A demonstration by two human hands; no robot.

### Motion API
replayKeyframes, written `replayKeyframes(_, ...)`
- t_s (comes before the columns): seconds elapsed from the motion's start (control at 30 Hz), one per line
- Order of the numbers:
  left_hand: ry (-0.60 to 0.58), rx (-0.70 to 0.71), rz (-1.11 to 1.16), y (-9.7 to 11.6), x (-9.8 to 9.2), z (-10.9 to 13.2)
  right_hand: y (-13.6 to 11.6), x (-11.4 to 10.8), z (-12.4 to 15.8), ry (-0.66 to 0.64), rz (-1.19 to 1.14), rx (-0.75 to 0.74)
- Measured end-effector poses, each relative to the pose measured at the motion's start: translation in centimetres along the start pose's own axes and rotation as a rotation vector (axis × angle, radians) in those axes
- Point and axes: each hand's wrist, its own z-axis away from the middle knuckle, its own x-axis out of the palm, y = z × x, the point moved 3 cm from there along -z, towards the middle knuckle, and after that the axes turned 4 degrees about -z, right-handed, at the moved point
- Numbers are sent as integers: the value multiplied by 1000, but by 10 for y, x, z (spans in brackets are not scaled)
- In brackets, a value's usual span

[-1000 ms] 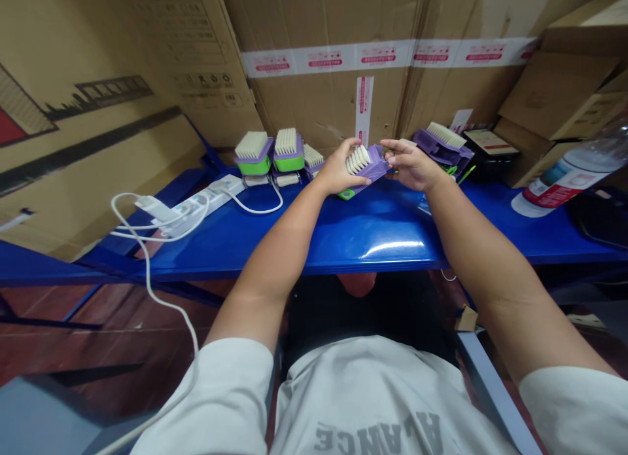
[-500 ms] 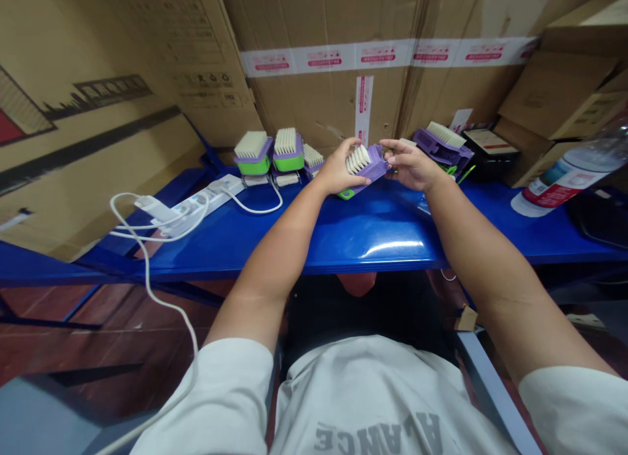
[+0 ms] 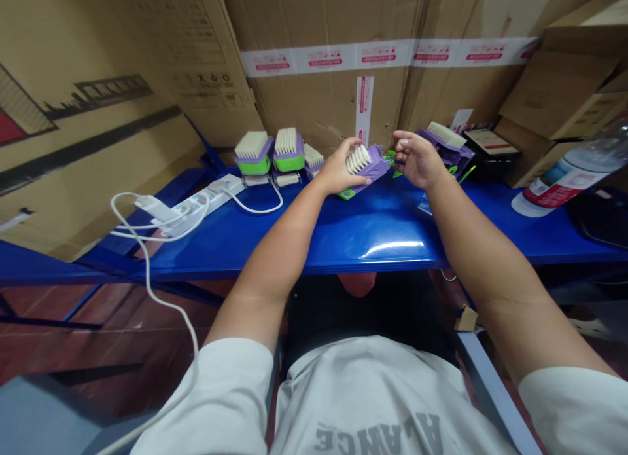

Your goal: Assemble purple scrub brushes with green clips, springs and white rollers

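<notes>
In the head view, the left hand, reaching above the counter, has its fingers closed around the purple brush piece, held tilted. The right hand is loosely curled, fingers parted, just beside the brush piece's green part. Below the fingers, the shirt shows "ALANCE" upside down.

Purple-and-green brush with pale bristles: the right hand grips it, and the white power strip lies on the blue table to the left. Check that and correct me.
The hand is wrong: the head view shows the left hand gripping the purple-and-green brush. The white power strip does lie on the blue table to the left.
</notes>
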Motion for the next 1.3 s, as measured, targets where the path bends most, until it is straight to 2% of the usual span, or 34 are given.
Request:
replayKeyframes(0.27,4,-4,1,-4,-2,0,10,-21,-16,288,105,-50)
replayKeyframes(0.47,0,-17,-4,-1,-2,1,12,-22,-19,356,220,-84)
replayKeyframes(0.63,-5,-5,2,-1,-2,0,11,-22,-21,332,330,-185)
replayKeyframes(0.8,2,-10,5,-8,0,-1,6,-15,-13,296,586,-220)
replayKeyframes(1.0,11,-22,-7,-6,0,-1,4,-3,-5,224,708,-238)
replayKeyframes(1.17,18,-15,13,-5,0,0,5,3,2,181,914,-181)
replayKeyframes(1.3,8,-4,5,-9,0,-1,0,7,12,210,1171,-24)
